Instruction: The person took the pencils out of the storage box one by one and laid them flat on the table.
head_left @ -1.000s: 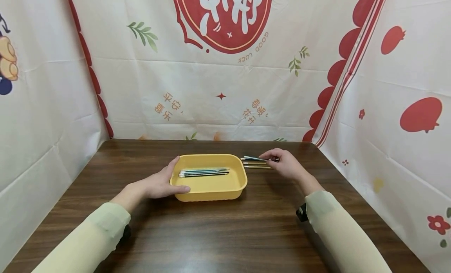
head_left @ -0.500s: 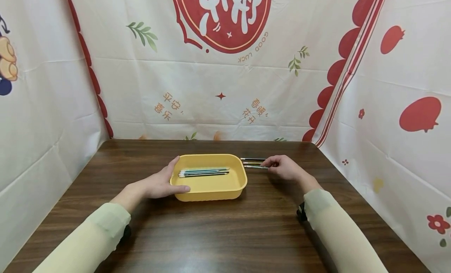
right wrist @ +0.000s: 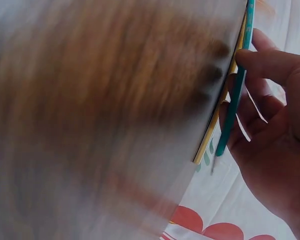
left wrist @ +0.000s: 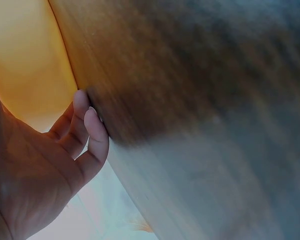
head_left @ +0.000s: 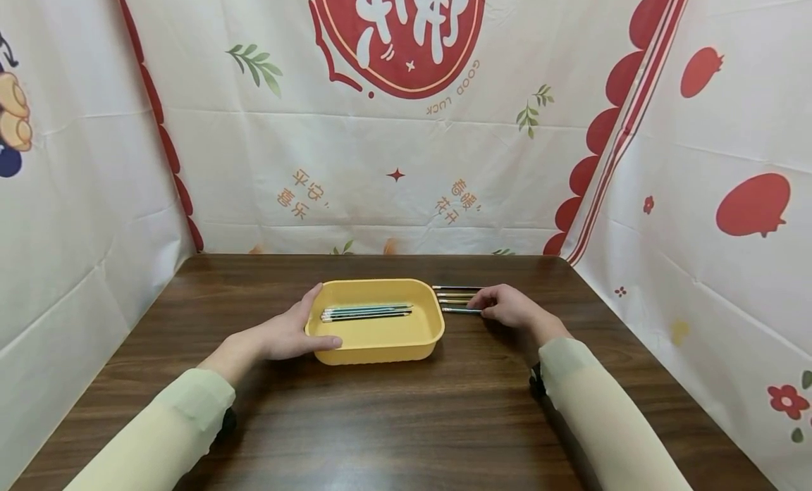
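Head view: the left hand [head_left: 288, 329] grips the left end of a yellow box [head_left: 380, 352], its thumb on the near rim and its fingers reaching round the end wall. A row of pencils [head_left: 366, 311] lies lengthwise inside the box, side by side on its floor. Just beyond the box's right end, the right hand [head_left: 514, 310] pinches a teal pencil [head_left: 461, 311] between thumb and fingers; whether the pencil touches the brown table [head_left: 380, 420] cannot be told. Three other pencils [head_left: 457, 294] lie roughly parallel on the far side of the teal one, partly hidden by the right hand. The box stands on the table. Behind hangs a white cloth [head_left: 355, 139] printed with red shapes, leaves and lettering. Both sleeves [head_left: 603, 406] are pale green.
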Available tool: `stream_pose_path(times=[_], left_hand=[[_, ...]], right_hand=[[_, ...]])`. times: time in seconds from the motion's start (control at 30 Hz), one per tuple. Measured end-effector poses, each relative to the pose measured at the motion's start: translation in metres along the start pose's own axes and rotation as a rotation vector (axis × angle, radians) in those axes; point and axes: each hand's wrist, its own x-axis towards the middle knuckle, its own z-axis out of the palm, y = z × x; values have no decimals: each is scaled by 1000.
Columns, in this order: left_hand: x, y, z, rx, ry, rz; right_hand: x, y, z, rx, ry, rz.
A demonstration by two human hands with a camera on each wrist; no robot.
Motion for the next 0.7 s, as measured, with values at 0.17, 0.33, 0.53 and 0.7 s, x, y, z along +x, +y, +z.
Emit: stream_pose_path(times=[0.17,0.33,0.53,0.7], left_hand=[[0,2,0,4,-1,-5],[-1,3,1,1,3,-3],[-1,4,2,0,1,-7],[-2,4,3,-1,3,-7]], right_hand=[[3,-1,0,-31,-2,-2],[5,-1,1,-61,9,3],[7,-2,3,-75,15,20],[9,-2,4,-97,25,4]])
